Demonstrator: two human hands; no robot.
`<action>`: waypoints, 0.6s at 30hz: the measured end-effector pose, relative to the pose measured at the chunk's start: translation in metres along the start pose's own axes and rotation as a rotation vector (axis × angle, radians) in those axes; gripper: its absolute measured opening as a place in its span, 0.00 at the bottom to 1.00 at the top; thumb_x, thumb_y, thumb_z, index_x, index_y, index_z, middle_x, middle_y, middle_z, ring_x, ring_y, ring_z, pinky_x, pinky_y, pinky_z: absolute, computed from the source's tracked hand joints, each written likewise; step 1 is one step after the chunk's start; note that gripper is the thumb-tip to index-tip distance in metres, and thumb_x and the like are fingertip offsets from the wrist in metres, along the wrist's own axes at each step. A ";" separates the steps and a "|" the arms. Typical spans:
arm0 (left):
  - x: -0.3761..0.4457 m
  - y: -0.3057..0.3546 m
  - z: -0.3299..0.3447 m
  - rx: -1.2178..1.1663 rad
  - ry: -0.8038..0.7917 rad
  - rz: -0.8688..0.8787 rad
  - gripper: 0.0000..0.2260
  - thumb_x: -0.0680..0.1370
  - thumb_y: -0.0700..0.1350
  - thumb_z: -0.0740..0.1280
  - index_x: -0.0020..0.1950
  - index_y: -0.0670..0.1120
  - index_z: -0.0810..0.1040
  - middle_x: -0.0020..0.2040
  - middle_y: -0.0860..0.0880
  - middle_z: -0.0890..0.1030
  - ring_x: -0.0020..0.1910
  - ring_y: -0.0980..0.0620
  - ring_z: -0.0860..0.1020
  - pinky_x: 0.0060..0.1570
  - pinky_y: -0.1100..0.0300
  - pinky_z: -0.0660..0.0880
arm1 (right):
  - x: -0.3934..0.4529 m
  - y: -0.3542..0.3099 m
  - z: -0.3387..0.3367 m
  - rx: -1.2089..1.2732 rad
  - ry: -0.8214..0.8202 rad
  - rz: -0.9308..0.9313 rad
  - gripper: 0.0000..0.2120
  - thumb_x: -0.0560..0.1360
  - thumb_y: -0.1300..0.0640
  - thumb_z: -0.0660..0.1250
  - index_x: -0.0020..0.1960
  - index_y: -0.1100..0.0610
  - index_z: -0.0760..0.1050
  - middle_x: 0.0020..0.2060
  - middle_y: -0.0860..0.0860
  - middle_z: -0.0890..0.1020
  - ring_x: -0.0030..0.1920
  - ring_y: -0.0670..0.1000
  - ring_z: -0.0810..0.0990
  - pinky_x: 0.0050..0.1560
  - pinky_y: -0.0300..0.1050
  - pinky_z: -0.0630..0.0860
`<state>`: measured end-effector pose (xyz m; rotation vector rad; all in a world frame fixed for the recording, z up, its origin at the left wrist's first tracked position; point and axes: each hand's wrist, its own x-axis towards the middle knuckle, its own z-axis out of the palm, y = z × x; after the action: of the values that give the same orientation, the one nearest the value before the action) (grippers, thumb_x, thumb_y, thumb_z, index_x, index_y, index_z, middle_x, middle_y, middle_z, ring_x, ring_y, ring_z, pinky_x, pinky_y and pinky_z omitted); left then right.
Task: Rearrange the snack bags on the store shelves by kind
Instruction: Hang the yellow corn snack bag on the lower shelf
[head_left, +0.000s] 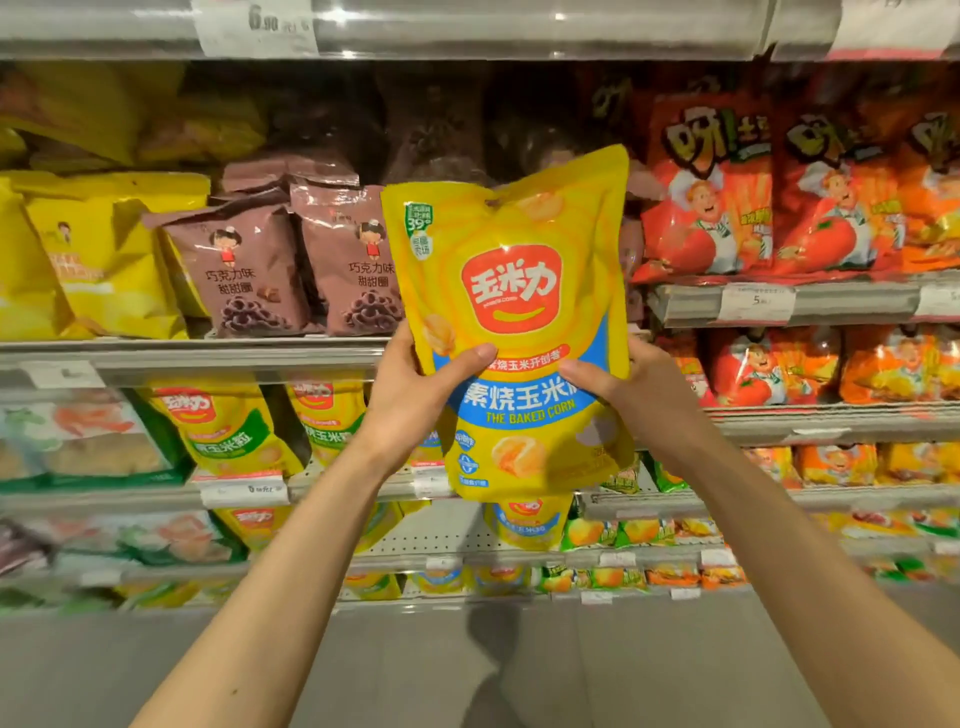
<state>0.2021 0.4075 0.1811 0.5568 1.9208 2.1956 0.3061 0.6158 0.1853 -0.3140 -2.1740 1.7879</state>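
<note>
Before the shelves, at chest height, you hold one yellow glossy baked-corn pouch (519, 332) upright, left hand (415, 384) and right hand (631, 387) each pinching a lower side edge, fingers curled behind; light, soft, likely slippery, so grip the seams.

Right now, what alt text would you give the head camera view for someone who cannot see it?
Two bare hands, left hand and right hand, hold up a yellow baked corn snack bag before store shelves. Behind it stand brown chocolate ring snack bags, with red-orange tomato snack bags to the right.
</note>
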 end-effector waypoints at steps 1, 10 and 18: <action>-0.006 -0.004 -0.007 0.000 0.028 -0.012 0.17 0.72 0.43 0.78 0.58 0.47 0.77 0.56 0.50 0.87 0.55 0.50 0.86 0.50 0.60 0.83 | 0.000 0.004 0.008 0.004 -0.028 0.003 0.10 0.74 0.53 0.75 0.55 0.47 0.81 0.44 0.39 0.88 0.42 0.44 0.87 0.35 0.38 0.80; -0.042 -0.031 -0.103 0.054 0.166 -0.086 0.21 0.70 0.46 0.79 0.60 0.51 0.77 0.55 0.54 0.87 0.55 0.54 0.86 0.52 0.60 0.83 | -0.008 0.028 0.110 0.005 -0.163 0.152 0.26 0.64 0.39 0.78 0.58 0.48 0.82 0.50 0.46 0.88 0.47 0.56 0.88 0.46 0.63 0.84; -0.050 -0.086 -0.172 0.046 0.141 -0.125 0.21 0.75 0.35 0.76 0.65 0.44 0.76 0.53 0.53 0.87 0.50 0.57 0.86 0.47 0.66 0.80 | -0.016 0.070 0.187 0.036 -0.134 0.227 0.24 0.67 0.50 0.76 0.60 0.58 0.82 0.52 0.51 0.88 0.53 0.55 0.87 0.50 0.66 0.82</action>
<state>0.1711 0.2444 0.0716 0.2855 2.0198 2.1695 0.2497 0.4534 0.0824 -0.4607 -2.2712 2.0201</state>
